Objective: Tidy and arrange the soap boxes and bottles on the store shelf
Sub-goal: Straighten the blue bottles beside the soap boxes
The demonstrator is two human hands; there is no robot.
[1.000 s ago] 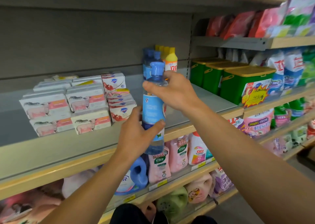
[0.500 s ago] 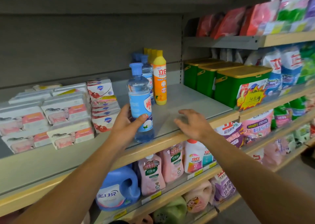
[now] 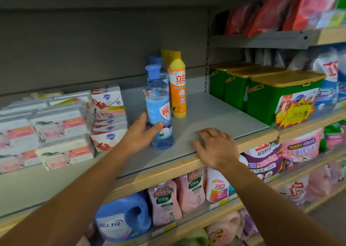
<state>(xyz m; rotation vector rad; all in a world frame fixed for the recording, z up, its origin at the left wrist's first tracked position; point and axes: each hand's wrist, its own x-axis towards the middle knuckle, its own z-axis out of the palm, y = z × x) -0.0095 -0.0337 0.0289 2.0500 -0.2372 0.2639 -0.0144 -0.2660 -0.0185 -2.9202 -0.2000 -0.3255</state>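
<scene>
Left hand holds the blue bottle standing on the shelf, right hand rests flat (soap boxes look messy).

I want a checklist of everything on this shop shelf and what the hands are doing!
Surface: grey shelf with wooden front edge, partly bare.
Job's things: clear blue bottle upright near the front; yellow-orange bottle behind it to the right; soap boxes stacked at left.
Clutter: nothing seen.
Hands: left hand grips the blue bottle low down; right hand rests on the shelf edge, holding nothing.
Cables: nothing seen.
Surroundings: green tubs at right; pink refill pouches on the shelf below.
</scene>
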